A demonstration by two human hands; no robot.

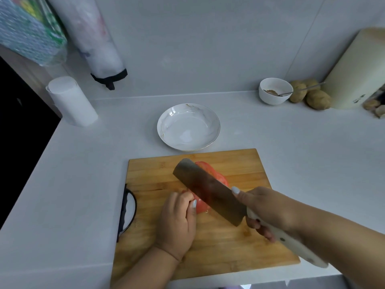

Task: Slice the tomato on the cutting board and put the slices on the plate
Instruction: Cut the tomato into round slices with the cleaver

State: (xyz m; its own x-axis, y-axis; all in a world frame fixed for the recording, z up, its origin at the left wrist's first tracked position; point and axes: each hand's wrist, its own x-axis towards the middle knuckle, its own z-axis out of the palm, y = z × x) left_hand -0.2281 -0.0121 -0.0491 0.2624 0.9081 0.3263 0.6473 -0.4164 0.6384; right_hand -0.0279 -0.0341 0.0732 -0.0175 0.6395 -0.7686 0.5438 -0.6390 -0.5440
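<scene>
A wooden cutting board (218, 243) lies on the white counter near me. On it sits a red tomato (201, 206), with my left hand (177, 222) holding its near left side. A cut slice (210, 170) lies on the board beyond the blade. My right hand (264, 209) grips the white handle of a broad cleaver (208, 190), whose blade slants across the tomato and hides its middle. The white plate (188, 127) stands empty just beyond the board's far edge.
A white bowl with a spoon (275, 90) and several potatoes (312, 94) stand at the back right beside a cream appliance (358, 69). A paper roll (70, 101) stands at the back left. The counter drops off at the left edge.
</scene>
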